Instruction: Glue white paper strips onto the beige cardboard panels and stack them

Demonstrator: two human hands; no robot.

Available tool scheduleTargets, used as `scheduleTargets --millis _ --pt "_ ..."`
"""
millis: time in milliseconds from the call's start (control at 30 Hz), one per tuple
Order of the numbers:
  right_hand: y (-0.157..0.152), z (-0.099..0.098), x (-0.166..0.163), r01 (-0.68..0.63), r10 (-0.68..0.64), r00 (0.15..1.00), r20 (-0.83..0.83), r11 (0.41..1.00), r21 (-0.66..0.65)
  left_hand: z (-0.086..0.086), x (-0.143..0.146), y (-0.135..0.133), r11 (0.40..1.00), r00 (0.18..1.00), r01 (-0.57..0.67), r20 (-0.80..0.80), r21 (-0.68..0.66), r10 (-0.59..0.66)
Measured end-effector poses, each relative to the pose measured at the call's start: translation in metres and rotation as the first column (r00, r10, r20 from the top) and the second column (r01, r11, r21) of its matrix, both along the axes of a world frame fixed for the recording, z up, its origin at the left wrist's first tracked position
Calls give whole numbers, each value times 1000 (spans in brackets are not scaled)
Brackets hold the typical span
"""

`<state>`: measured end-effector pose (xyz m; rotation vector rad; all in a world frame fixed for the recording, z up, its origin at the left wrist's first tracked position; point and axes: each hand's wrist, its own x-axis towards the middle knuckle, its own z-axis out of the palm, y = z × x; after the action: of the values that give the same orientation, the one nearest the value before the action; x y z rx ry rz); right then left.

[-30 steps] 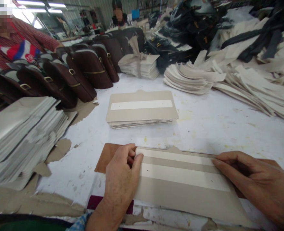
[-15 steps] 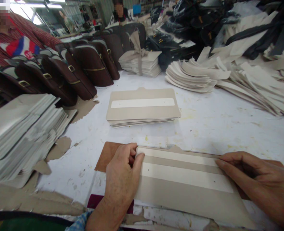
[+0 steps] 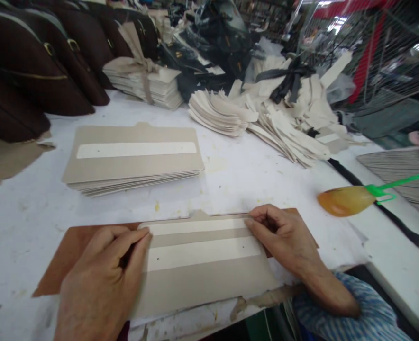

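Observation:
A beige panel [image 3: 205,282] with a small tab on its far edge lies before me, partly over a brown board [image 3: 67,248]. Across its middle runs a white strip [image 3: 202,252] with two dark dots. A second white strip [image 3: 195,227] lies along the panel's far edge. My left hand [image 3: 106,274] pinches this far strip at its left end, thumb and fingers closed. At the opposite end my right hand [image 3: 280,234] pinches the same strip near the panel's far right corner. Whether the fingertips also grip the panel I cannot tell.
Beyond my hands is a stack of beige panels [image 3: 134,166], the top one bearing a white strip. Farther back lie a tied bundle [image 3: 159,85] and fanned pale strips [image 3: 220,113]. Brown bags [image 3: 28,66] stand at left. An amber container with a green stick [image 3: 348,201] lies right.
The view has swung to the right, so the amber container now shows and the left-hand pile has left the view. Both hands still pinch the far strip's ends.

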<state>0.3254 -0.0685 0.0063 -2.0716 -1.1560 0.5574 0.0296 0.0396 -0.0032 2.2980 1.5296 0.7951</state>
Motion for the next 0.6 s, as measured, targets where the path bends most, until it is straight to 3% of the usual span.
scheduleTargets --millis 433,600 --pt "2 1 -1 -4 3 1000 28 1000 10 -7 -5 0 996 998 42 -50 75 -39" --pt "3 1 -2 -28 24 992 127 999 33 -3 -2 -2 998 999 36 -33 54 -34"
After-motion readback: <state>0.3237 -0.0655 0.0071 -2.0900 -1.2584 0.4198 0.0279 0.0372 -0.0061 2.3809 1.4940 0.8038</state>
